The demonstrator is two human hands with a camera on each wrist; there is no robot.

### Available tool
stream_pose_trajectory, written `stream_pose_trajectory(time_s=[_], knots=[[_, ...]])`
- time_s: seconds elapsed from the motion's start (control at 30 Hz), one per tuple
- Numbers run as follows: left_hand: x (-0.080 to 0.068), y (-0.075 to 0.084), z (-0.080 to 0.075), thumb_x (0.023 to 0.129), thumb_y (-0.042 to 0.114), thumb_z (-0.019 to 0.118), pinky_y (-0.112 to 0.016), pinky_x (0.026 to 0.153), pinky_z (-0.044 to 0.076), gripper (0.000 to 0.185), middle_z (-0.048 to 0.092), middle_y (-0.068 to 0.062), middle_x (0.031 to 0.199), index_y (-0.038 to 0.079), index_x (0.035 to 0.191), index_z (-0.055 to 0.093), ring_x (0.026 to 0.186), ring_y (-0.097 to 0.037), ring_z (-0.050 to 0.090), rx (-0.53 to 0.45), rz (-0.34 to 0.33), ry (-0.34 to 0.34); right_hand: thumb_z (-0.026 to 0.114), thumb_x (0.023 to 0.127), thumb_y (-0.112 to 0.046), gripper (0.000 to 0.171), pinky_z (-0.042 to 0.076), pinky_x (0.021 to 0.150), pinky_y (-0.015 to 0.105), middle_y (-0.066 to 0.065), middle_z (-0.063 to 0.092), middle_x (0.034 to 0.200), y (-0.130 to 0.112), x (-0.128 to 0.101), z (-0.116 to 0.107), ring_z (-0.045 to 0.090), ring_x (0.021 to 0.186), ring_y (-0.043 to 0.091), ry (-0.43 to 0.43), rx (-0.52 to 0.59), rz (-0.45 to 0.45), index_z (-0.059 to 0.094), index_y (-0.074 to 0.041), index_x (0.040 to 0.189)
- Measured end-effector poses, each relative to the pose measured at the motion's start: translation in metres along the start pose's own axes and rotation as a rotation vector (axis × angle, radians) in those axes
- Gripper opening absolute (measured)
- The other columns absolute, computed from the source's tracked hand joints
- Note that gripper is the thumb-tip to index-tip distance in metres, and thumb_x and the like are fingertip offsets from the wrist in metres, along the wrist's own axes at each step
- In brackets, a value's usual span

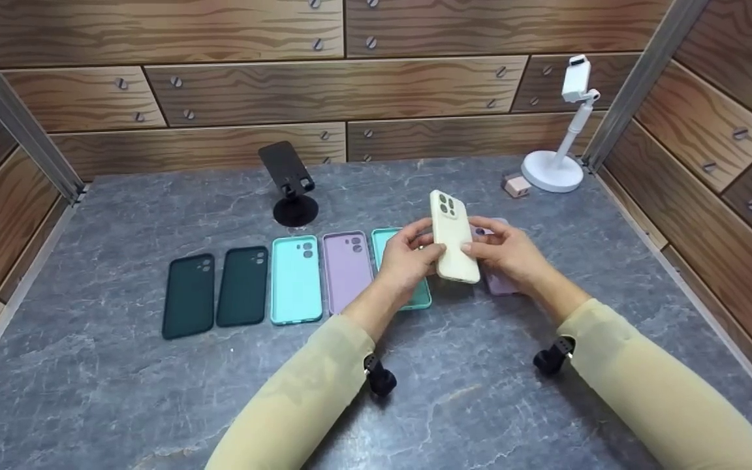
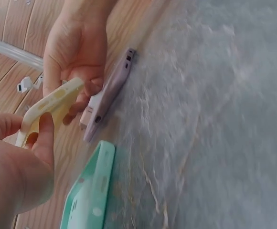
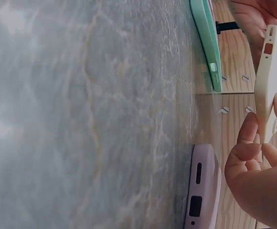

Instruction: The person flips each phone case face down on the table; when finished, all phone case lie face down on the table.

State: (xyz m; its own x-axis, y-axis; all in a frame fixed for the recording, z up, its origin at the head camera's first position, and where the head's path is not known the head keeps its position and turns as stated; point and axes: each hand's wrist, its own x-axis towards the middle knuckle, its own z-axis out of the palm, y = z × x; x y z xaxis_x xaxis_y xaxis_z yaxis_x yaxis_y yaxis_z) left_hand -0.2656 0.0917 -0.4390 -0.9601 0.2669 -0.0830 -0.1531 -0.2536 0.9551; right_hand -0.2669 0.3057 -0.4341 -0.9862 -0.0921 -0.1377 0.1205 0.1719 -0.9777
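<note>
A cream phone case (image 1: 454, 238) is held up off the table between both hands, its back with the camera cutouts facing the head camera. My left hand (image 1: 408, 254) pinches its left edge, thumb on the back and fingers behind. On the opposite edge my right hand (image 1: 510, 251) pinches it in the same way. In the left wrist view the hollow inner side of the cream case (image 2: 57, 102) shows. Partly hidden behind my left hand lies a teal phone case (image 1: 420, 297). A light purple phone case (image 1: 500, 284) lies on the table under my right hand.
Left of the hands, two dark green cases (image 1: 188, 297), a turquoise case (image 1: 296, 281) and a purple case (image 1: 348, 271) lie in a row. Behind stand a black phone stand (image 1: 294, 209), a small pink block (image 1: 517, 186) and a white stand (image 1: 552, 171). Wood-patterned walls enclose the table.
</note>
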Motion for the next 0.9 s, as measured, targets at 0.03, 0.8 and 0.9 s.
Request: stream_pose_trajectory(time_s=[0.03,0.8,0.9], knots=[[0.001,-0.001,0.0,0.097,-0.005,0.069,-0.037,0.082,0.063,0.056,0.068,-0.01,0.117,0.006,0.151,0.058,0.1,-0.022,0.072,0.026,0.002,0.006,0.079,0.097,-0.01,0.074,0.059,0.081,0.028,0.005,0.072,0.114,0.0,0.0,-0.001,0.07,0.096,0.013,0.007,-0.009,0.001,0.042,-0.002,0.161],[0.007,-0.016,-0.008,0.093,0.001,0.079,-0.023,0.074,0.055,0.061,0.063,-0.001,0.112,0.008,0.149,0.058,0.091,-0.012,0.061,0.44,0.002,0.033,0.081,0.094,-0.013,0.074,0.049,0.069,0.024,0.018,0.069,0.117,0.002,0.0,-0.008,0.062,0.094,0.014,0.02,-0.333,-0.023,0.047,-0.002,0.159],[0.007,-0.016,-0.008,0.093,0.001,0.079,-0.023,0.074,0.055,0.061,0.063,-0.001,0.113,0.007,0.149,0.058,0.089,-0.011,0.06,0.453,-0.001,0.028,0.081,0.094,-0.01,0.073,0.052,0.075,0.022,0.022,0.07,0.119,0.004,0.0,-0.007,0.064,0.097,0.014,0.017,-0.327,-0.038,0.047,0.0,0.158]])
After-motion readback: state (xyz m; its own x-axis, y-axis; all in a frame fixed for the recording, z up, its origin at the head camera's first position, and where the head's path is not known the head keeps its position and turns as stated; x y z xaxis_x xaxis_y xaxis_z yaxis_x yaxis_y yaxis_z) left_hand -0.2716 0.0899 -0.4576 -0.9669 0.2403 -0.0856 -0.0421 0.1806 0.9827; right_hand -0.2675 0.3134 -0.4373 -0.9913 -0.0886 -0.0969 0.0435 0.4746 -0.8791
